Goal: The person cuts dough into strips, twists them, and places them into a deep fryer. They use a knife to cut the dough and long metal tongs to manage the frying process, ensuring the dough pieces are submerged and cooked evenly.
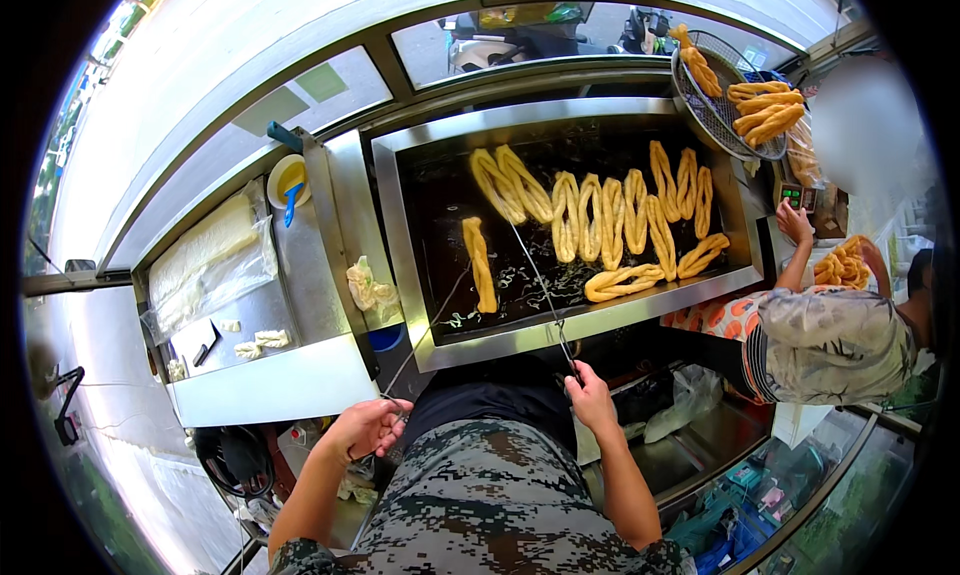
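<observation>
My left hand (373, 427) grips the end of a thin metal rod (420, 342), which reaches over the fryer's rim to a lone golden fried dough twist (481, 267). In my right hand (592, 396) is a second metal rod (537, 271) with a hooked part near its grip. Its far tip meets the lower end of a pale dough loop (495, 187) at the upper left of the oil. Several longer dough loops (590, 218) float side by side in the dark oil of the steel-rimmed fryer (502, 335). One browner twist (624, 282) lies crosswise near the front rim.
A wire basket (694, 106) with fried twists (766, 109) overhangs the fryer's far right corner. At right a co-worker's hand (793, 222) touches a small device with green buttons (796, 197). To the left are plastic-covered dough (206, 252), a dough scraper (201, 353) and a bowl with a blue-handled brush (291, 192).
</observation>
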Demonstrator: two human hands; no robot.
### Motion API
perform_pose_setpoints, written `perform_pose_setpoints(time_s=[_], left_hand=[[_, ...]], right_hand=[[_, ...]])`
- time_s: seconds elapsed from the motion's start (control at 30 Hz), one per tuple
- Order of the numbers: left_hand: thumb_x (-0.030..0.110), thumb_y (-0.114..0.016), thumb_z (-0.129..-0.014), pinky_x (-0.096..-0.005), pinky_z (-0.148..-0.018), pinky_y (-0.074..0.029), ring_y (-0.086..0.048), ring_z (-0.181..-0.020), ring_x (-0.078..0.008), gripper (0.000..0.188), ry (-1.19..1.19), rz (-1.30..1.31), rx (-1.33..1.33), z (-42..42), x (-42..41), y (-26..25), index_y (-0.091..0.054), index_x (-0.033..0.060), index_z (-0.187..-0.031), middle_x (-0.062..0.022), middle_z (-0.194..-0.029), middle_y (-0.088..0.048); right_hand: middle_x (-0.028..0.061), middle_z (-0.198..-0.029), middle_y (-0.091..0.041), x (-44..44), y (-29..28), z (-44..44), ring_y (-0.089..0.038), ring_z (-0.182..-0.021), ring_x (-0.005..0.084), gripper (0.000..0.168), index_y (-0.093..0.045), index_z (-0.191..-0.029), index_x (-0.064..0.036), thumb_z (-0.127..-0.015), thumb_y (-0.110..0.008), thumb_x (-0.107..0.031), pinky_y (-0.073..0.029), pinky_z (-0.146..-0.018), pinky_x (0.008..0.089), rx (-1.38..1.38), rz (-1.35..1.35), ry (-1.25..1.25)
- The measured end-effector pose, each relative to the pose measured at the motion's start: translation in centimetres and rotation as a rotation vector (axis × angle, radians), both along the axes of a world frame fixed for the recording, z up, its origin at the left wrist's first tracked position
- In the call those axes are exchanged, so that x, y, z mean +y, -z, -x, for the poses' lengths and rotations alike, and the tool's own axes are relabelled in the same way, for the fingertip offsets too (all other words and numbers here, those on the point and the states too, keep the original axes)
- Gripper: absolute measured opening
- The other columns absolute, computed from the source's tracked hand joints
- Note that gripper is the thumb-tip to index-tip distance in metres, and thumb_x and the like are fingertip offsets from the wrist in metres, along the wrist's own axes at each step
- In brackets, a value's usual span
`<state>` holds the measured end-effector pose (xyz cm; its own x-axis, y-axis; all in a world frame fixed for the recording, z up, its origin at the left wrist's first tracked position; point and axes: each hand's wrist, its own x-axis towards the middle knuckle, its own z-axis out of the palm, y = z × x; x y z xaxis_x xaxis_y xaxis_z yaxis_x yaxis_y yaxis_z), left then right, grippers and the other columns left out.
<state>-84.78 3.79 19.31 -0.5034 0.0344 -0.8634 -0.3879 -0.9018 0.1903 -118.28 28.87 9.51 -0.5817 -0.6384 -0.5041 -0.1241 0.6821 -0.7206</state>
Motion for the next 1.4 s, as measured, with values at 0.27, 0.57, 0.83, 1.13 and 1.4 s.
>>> perform_pose_setpoints(time_s=[0.27, 0.57, 0.83, 1.13, 1.4], left_hand=[[0.023, -0.041, -0.1, -0.0254, -0.044, -0.045, -0.053, -0.054, -0.0118, 0.033, 0.189, 0.342, -0.239, 1.5, -1.8, -0.8, -0.051, 0.0012, -0.122, -0.0047, -0.075, -0.057], [0.023, -0.043, -0.098, -0.0266, -0.048, -0.046, -0.053, -0.055, -0.0108, 0.032, 0.759, 0.696, -0.063, 10.7, -2.0, -0.1, -0.058, 0.0048, -0.12, -0.0014, -0.073, -0.056], [0.025, -0.045, -0.095, -0.0348, -0.056, -0.05, -0.061, -0.061, -0.0223, 0.029, 1.056, 0.773, 0.211, 28.3, 2.1, 3.9, -0.06, 0.0009, -0.101, -0.0131, -0.078, -0.063], [0.027, -0.046, -0.093, -0.0496, -0.075, -0.052, -0.065, -0.083, -0.0396, 0.036, 1.335, 1.405, 0.472, 41.2, 6.8, 11.8, -0.065, -0.0029, -0.089, -0.0241, -0.09, -0.067], [0.029, -0.047, -0.093, -0.0507, -0.077, -0.05, -0.064, -0.087, -0.0423, 0.035, 1.415, 1.372, 0.405, 42.0, 6.5, 12.6, -0.063, -0.0023, -0.093, -0.0254, -0.09, -0.066]], right_hand=[[0.0172, -0.086, -0.066, 0.5, 0.4, -0.2, -0.065, -0.08, 0.0305, 0.037, -0.058, -0.119, -0.003, -0.087, -0.062, -0.021, -0.05, -0.074, 0.0382, 0.017, 0.012, 0.041], [0.0154, -0.085, -0.065, 0.1, -0.6, 0.8, -0.064, -0.077, 0.0271, 0.037, -0.058, -0.119, -0.002, -0.087, -0.062, -0.021, -0.05, -0.073, 0.0356, 0.054, 0.06, 0.256], [0.0081, -0.082, -0.064, 2.6, 1.9, 2.6, -0.06, -0.073, 0.0162, 0.034, -0.058, -0.119, 0.001, -0.09, -0.059, -0.017, -0.049, -0.072, 0.0307, 0.105, 0.194, 0.595], [-0.0009, -0.088, -0.056, 6.3, 2.6, 1.7, -0.049, -0.075, 0.0062, 0.038, -0.05, -0.128, 0.005, -0.093, -0.056, -0.009, -0.042, -0.069, 0.0208, -0.018, 0.321, 0.851], [0.0006, -0.089, -0.059, 8.6, 3.3, 1.5, -0.052, -0.075, 0.0068, 0.035, -0.051, -0.126, 0.003, -0.093, -0.057, -0.011, -0.044, -0.068, 0.0223, -0.011, 0.256, 0.951]])
